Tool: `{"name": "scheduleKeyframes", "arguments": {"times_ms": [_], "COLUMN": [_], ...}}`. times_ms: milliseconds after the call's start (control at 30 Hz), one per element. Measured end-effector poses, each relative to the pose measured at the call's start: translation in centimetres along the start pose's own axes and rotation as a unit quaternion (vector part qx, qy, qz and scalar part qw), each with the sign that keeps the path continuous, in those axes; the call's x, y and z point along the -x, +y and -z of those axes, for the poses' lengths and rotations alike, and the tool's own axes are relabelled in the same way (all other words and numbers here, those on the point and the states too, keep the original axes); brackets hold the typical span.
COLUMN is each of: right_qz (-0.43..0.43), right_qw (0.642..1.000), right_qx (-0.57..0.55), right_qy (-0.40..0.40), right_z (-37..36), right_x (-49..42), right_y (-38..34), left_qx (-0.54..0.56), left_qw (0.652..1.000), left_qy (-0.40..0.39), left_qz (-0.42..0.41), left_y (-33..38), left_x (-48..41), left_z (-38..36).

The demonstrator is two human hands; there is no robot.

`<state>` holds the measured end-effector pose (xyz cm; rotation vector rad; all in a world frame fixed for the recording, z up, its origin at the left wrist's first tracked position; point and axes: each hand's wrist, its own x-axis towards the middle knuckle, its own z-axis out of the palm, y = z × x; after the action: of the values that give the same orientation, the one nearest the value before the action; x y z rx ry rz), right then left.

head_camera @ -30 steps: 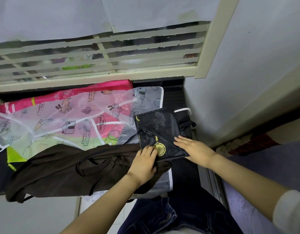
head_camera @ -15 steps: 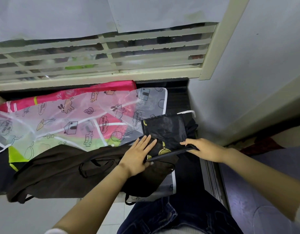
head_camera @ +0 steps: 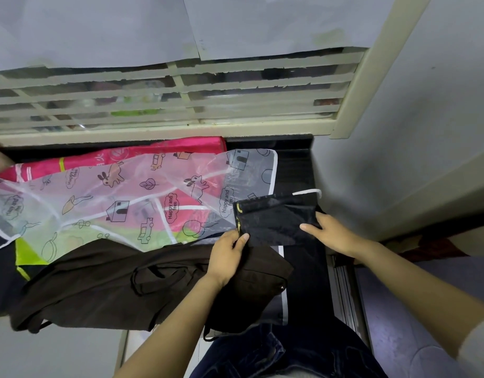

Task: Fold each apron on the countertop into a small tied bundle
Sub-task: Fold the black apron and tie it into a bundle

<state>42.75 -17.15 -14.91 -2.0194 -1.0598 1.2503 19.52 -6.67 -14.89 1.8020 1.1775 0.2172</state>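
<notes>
Left hand point(head_camera: 229, 251) pinching left edge of folded black apron point(head_camera: 276, 218), right hand point(head_camera: 332, 234) apparently gripping right edge

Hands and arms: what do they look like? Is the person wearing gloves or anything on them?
No gloves, and no rings or watch that the picture shows. The left hand and right hand are bare. The left arm is bare as far as the picture shows. The right arm is bare up to a pale grey-white sleeve at the picture's edge.
</notes>
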Motion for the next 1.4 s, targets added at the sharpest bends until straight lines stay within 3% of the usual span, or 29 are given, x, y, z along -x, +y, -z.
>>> {"name": "scheduleKeyframes", "arguments": {"times_ms": [200, 433, 633, 700, 767, 833, 867, 1000, 1167, 1233, 1300, 1400], "right_qz": [-0.027, -0.039, -0.044, -0.045, -0.044, -0.043, -0.044, -0.058, -0.068, 0.009, 0.132, 0.25], "right_qw": [0.967, 0.933, 0.927, 0.93, 0.933, 0.934, 0.934, 0.946, 0.972, 0.95, 0.911, 0.859], "right_qx": [0.24, 0.348, 0.364, 0.357, 0.349, 0.348, 0.348, 0.312, 0.179, 0.227, 0.314, 0.43], "right_qy": [0.075, 0.081, 0.08, 0.077, 0.072, 0.068, 0.067, 0.071, 0.137, 0.215, 0.234, 0.121], "right_z": [-0.6, -1.5, -2.1, -2.1, -2.0, -1.9, -2.0, -2.1, -2.7, -2.8, -2.9, -3.9], "right_x": [-2.1, -3.0, -3.1, -2.9, -2.9, -2.9, -2.9, -2.5, -1.3, -1.1, -1.7, -3.0], "right_y": [-1.5, -1.9, -1.7, -1.6, -1.4, -1.3, -1.4, -1.4, -1.7, -2.5, -3.4, -3.7], "left_qx": [-0.097, -0.111, -0.159, -0.218, -0.278, -0.33, -0.366, -0.439, -0.461, -0.459, -0.453, -0.434], "left_qw": [0.991, 0.989, 0.98, 0.965, 0.943, 0.916, 0.904, 0.887, 0.871, 0.873, 0.876, 0.883], "left_qy": [0.071, 0.074, 0.076, 0.141, 0.17, 0.137, 0.099, -0.105, -0.146, -0.14, -0.144, -0.158], "left_qz": [0.054, 0.07, 0.091, 0.037, -0.072, -0.182, -0.198, -0.099, -0.083, -0.086, -0.081, -0.08], "left_y": [0.6, 1.0, 1.4, 1.9, 2.3, 2.2, 2.1, 2.4, 1.7, 1.4, 1.4, 1.4], "left_x": [-1.8, -2.8, -2.9, -2.5, -2.0, -2.0, -2.1, -2.8, -3.5, -3.5, -3.5, -3.6], "left_z": [-0.6, -0.3, -1.1, -1.2, -1.7, -2.7, -3.2, -4.0, -4.2, -4.5, -4.7, -4.5]}}
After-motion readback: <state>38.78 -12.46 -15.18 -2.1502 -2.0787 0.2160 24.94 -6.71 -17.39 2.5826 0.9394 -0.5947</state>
